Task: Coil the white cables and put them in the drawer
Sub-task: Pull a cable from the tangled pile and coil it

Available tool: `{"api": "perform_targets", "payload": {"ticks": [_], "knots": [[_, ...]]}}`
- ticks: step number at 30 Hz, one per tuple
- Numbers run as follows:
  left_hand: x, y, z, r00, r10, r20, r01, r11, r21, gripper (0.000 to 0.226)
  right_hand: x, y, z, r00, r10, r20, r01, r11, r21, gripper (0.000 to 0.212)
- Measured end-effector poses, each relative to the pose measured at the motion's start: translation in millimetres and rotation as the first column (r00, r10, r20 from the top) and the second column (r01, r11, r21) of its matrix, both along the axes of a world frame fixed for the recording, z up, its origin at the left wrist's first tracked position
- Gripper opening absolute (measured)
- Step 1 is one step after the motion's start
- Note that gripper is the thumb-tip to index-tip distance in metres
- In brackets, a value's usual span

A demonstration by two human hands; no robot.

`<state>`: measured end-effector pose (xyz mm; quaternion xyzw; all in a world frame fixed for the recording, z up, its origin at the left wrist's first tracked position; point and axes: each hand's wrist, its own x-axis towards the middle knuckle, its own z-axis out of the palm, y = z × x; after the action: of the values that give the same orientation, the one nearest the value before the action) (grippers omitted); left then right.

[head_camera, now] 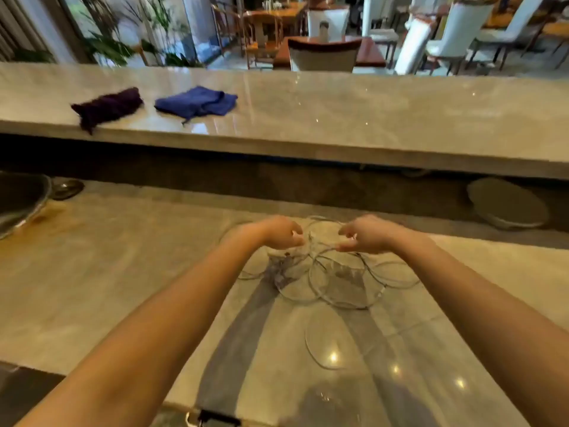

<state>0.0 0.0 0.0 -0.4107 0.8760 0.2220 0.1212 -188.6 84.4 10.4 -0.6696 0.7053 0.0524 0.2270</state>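
Note:
A tangle of thin white cable (335,285) lies in loose overlapping loops on the pale marble counter (123,272), with one loop trailing toward me. My left hand (281,232) and my right hand (366,234) hover close together over the far side of the tangle. Both have their fingers curled and pinched at strands of cable between them. The image is blurred, so the exact strand in each pinch is hard to make out. No drawer is visible.
A higher marble bar ledge (338,118) runs across behind, carrying a dark purple cloth (107,107) and a blue cloth (197,101). A dark sink basin (18,201) sits at the left edge. A round grey plate (508,204) rests under the ledge at right.

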Motion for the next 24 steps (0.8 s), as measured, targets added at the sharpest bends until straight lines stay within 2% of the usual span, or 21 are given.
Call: {"api": "perform_targets", "payload": {"ticks": [3, 5, 7, 11, 14, 16, 18, 21, 24], "knots": [[-9, 21, -39, 1.0, 0.016, 0.006, -0.016, 0.999, 0.03, 0.048, -2, 28, -40, 0.999, -0.034, -0.016, 0.034, 0.999, -0.004, 0.051], [-12, 31, -64, 1.0, -0.006, -0.011, 0.006, 1.0, -0.022, 0.039, -6, 42, -69, 0.998, -0.05, 0.042, 0.052, 0.998, -0.045, 0.035], [-9, 35, -78, 0.999, -0.037, 0.019, 0.04, 0.989, -0.14, 0.036, -9, 50, -88, 0.991, -0.069, 0.11, 0.082, 0.99, -0.111, 0.021], [-5, 45, -96, 1.0, -0.011, -0.014, 0.007, 0.963, -0.27, 0.036, -11, 64, -110, 0.978, -0.044, 0.205, 0.087, 0.974, -0.21, 0.024], [-3, 44, -98, 0.995, 0.026, -0.098, -0.054, 0.954, -0.294, 0.034, -15, 75, -110, 0.951, -0.072, 0.302, 0.185, 0.913, -0.365, 0.024], [-2, 41, -98, 0.991, 0.042, -0.129, -0.078, 0.954, -0.29, 0.034, -18, 82, -106, 0.938, -0.136, 0.32, 0.276, 0.85, -0.448, 0.036], [-2, 38, -96, 0.989, 0.057, -0.134, -0.093, 0.956, -0.279, 0.034, -20, 90, -105, 0.946, -0.157, 0.282, 0.283, 0.826, -0.488, 0.036], [-4, 41, -92, 0.968, 0.112, -0.222, -0.166, 0.957, -0.237, 0.036, -25, 111, -109, 0.961, -0.146, 0.235, 0.243, 0.849, -0.469, 0.033], [-7, 57, -82, 0.873, 0.136, -0.468, -0.272, 0.933, -0.235, 0.048, -34, 136, -112, 0.982, -0.017, 0.186, 0.079, 0.941, -0.329, 0.038]]}}
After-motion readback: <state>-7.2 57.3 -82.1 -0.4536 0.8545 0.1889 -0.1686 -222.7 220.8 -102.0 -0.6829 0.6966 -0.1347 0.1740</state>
